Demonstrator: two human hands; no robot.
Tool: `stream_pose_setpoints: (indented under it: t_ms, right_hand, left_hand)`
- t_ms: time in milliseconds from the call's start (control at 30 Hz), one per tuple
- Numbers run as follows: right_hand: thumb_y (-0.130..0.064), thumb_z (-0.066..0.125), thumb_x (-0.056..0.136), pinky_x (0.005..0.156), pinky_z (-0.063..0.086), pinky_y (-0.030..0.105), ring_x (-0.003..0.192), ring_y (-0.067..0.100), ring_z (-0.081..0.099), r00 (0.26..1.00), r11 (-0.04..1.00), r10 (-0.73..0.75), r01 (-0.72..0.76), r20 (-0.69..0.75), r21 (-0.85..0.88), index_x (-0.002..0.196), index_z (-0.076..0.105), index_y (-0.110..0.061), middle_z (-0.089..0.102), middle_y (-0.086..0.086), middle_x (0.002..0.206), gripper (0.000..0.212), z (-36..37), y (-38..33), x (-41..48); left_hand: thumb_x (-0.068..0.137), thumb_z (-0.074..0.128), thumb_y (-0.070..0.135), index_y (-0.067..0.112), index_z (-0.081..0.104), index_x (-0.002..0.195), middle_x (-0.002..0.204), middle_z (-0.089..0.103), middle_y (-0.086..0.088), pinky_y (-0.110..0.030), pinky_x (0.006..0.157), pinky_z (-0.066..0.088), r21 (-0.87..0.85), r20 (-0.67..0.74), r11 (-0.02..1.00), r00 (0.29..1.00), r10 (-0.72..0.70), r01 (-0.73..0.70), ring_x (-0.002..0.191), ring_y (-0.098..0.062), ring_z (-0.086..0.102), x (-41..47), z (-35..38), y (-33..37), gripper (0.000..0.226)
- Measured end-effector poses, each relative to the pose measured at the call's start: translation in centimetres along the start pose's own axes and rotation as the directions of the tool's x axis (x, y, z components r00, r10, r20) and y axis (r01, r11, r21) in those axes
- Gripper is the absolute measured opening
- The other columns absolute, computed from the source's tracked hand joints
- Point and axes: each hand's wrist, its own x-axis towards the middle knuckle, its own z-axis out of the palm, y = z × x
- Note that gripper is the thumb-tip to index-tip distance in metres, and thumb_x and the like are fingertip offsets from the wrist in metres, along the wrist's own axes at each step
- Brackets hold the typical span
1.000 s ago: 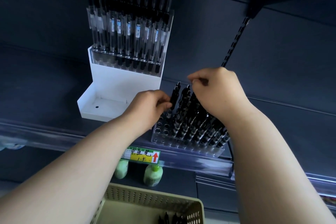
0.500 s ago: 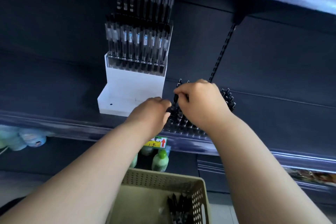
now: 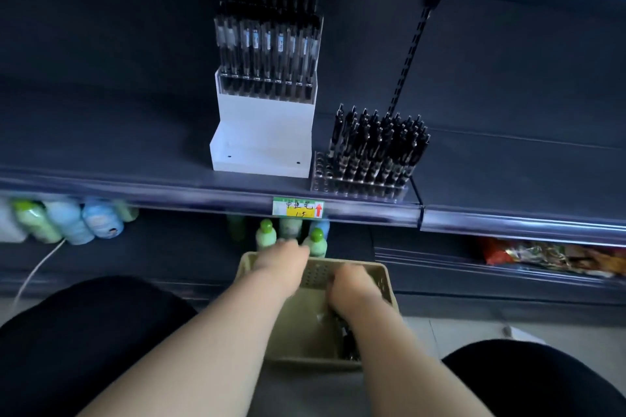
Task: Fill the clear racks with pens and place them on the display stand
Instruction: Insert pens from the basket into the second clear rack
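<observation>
A clear rack (image 3: pixel 321 177), mostly filled with black pens (image 3: pixel 376 142), stands on the dark shelf, with a few empty holes at its left end. To its left is the white display stand (image 3: pixel 264 132), whose upper steps carry filled racks (image 3: pixel 267 54) while its lowest step is bare. Below the shelf sits a beige basket (image 3: pixel 382 276) with loose black pens (image 3: pixel 347 338) inside. My left hand (image 3: pixel 281 262) is blurred over the basket's far rim, fingers stretched out. My right hand (image 3: pixel 355 288) is down inside the basket, fingers curled over the loose pens.
A price tag (image 3: pixel 298 208) is clipped to the shelf's front edge (image 3: pixel 169 191). Green and blue bottles (image 3: pixel 67 220) and more bottles (image 3: pixel 291 234) stand on the lower shelf behind the basket. Snack packs (image 3: pixel 542 254) lie at lower right. My dark-clad knees (image 3: pixel 84 332) flank the basket.
Both hands have dropped from the clear rack on the shelf down to the basket. The view has tilted down, and the rack now stands untouched.
</observation>
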Motion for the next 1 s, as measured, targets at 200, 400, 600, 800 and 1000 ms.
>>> stream_pose_setpoints:
  t_ms: [200,400,600,800,1000]
  right_hand:
    - [-0.014,0.038,0.092,0.103,0.036,0.037,0.128,0.028,0.039,0.97,0.975,0.183,-0.2,0.163,0.099,0.132,0.048,-0.012,0.045,0.008,0.137,0.041,8.8,0.8,-0.4]
    - [-0.015,0.025,0.095,0.102,0.032,0.037,0.129,0.027,0.032,0.958,0.958,0.246,-0.264,0.146,0.114,0.136,0.042,-0.011,0.037,0.008,0.142,0.045,8.6,1.8,2.0]
    - [-0.013,0.021,0.097,0.1,0.036,0.038,0.123,0.03,0.04,0.941,0.911,0.32,-0.338,0.112,0.236,0.131,0.043,-0.006,0.042,0.013,0.135,0.041,9.2,3.2,3.9]
    - [-0.014,0.044,0.091,0.089,0.045,0.032,0.107,0.03,0.058,0.922,0.874,0.345,-0.383,0.174,0.299,0.11,0.062,-0.005,0.064,0.014,0.113,0.027,9.5,4.0,5.5]
    - [-0.014,0.045,0.089,0.09,0.044,0.031,0.108,0.03,0.058,0.928,0.895,0.291,-0.35,0.233,0.276,0.109,0.062,-0.007,0.064,0.014,0.114,0.028,9.7,4.0,6.4]
  left_hand:
    - [0.098,0.033,0.023,0.012,0.052,0.124,0.137,0.045,-0.012,-0.034,0.102,0.038,-0.282,0.238,0.955,0.971,-0.025,0.093,0.125,-0.03,0.045,-1.3,8.3,3.3,0.034]
    - [0.097,0.041,0.024,0.003,0.056,0.125,0.128,0.057,-0.017,-0.036,0.098,0.047,-0.688,0.408,0.557,0.883,-0.233,0.465,0.118,-0.03,0.055,1.5,12.4,4.3,0.039]
    - [0.094,0.045,0.03,0.011,0.064,0.107,0.116,0.063,-0.017,-0.039,0.1,0.042,-0.787,0.508,0.254,0.824,-0.25,0.562,0.11,-0.031,0.057,3.7,14.9,6.2,0.03]
    - [0.096,0.044,0.018,0.004,0.047,0.132,0.133,0.052,-0.016,-0.036,0.102,0.042,-0.807,0.508,0.171,0.812,-0.286,0.565,0.12,-0.027,0.052,5.3,16.6,5.9,0.039]
    - [0.09,0.057,0.014,0.001,0.06,0.109,0.115,0.063,-0.021,-0.039,0.095,0.047,-0.776,0.58,-0.004,0.712,-0.397,0.63,0.107,-0.031,0.059,6.4,17.0,6.1,0.023]
